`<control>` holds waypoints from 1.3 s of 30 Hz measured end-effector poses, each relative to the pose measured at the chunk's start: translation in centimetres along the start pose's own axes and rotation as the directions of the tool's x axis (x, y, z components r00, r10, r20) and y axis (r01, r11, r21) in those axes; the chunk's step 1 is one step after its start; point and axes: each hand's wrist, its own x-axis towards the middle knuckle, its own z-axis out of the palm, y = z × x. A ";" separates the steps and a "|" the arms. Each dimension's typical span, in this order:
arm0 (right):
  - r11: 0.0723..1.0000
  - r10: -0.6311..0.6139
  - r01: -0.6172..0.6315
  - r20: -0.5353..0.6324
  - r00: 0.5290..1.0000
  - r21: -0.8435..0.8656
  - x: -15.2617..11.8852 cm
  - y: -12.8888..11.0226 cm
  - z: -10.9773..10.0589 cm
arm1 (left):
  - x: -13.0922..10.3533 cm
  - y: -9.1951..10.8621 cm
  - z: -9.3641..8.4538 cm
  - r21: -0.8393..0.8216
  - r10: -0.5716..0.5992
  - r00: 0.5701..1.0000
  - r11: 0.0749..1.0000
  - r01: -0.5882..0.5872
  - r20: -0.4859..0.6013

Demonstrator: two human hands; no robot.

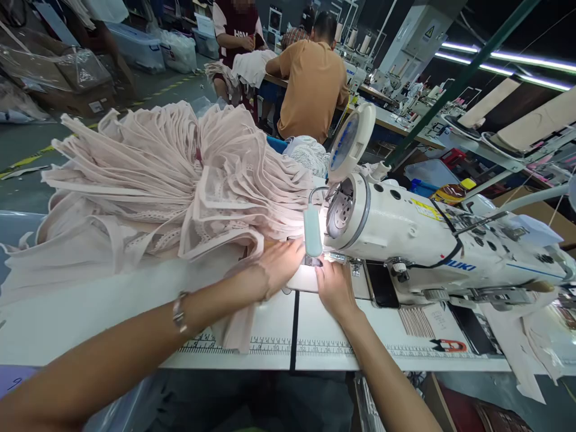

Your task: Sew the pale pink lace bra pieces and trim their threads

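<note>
"Step in hand?"
"Sewing, I judge. The pale pink cloth lies heaped left of the sewing machine."
"Hands?"
"At its left end: left hand nearly flat, right hand part-curled; grip cannot be told."
"Next move?"
"It calls, I judge, for guiding the cloth straight and flat."

Right forearm cut off at bottom; sewing machine's needle hidden behind green plate; writing on card too small.
</note>
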 end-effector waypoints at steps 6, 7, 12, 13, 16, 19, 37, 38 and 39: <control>0.816 -0.516 0.510 -0.055 0.855 0.271 -3.1 -7.2 -1.0 | -11.3 -1.1 -2.9 -0.049 -0.147 0.940 0.989 0.139 -0.308; 0.784 -0.562 0.549 -0.046 0.826 0.290 -3.7 -8.5 -0.8 | -12.4 -1.9 -2.9 -0.065 -0.226 0.914 0.974 0.217 -0.336; 0.801 -0.435 0.418 -0.063 0.898 0.428 -5.9 -10.2 -0.1 | -14.6 -4.5 -1.4 -0.041 -0.299 0.907 0.953 0.301 -0.296; 0.784 -0.328 0.308 -0.063 0.943 0.538 -6.1 -9.5 -0.3 | -14.6 -4.5 -1.1 -0.016 -0.236 0.927 0.970 0.242 -0.293; 0.453 0.117 -0.240 0.210 0.971 0.859 -5.8 -7.2 -1.3 | -13.8 -3.6 -0.5 0.028 -0.020 0.946 0.999 0.031 -0.322; -0.091 0.287 -0.598 0.596 0.750 0.796 -5.2 -5.3 -2.3 | -12.0 -2.1 -0.7 0.099 0.237 0.905 0.972 -0.215 -0.353; -0.287 -0.080 -0.867 0.892 0.445 0.407 -3.4 -1.2 -3.8 | -6.4 0.2 -0.9 0.515 0.342 0.872 0.848 -0.125 -0.350; -0.287 -0.102 -0.873 0.894 0.437 0.394 -3.5 -1.0 -3.7 | -6.3 0.2 -0.9 0.555 0.324 0.862 0.830 -0.061 -0.390; -0.276 -0.131 -0.879 0.891 0.435 0.389 -3.6 -1.0 -3.6 | -6.2 0.3 -1.1 0.586 0.326 0.842 0.810 -0.015 -0.429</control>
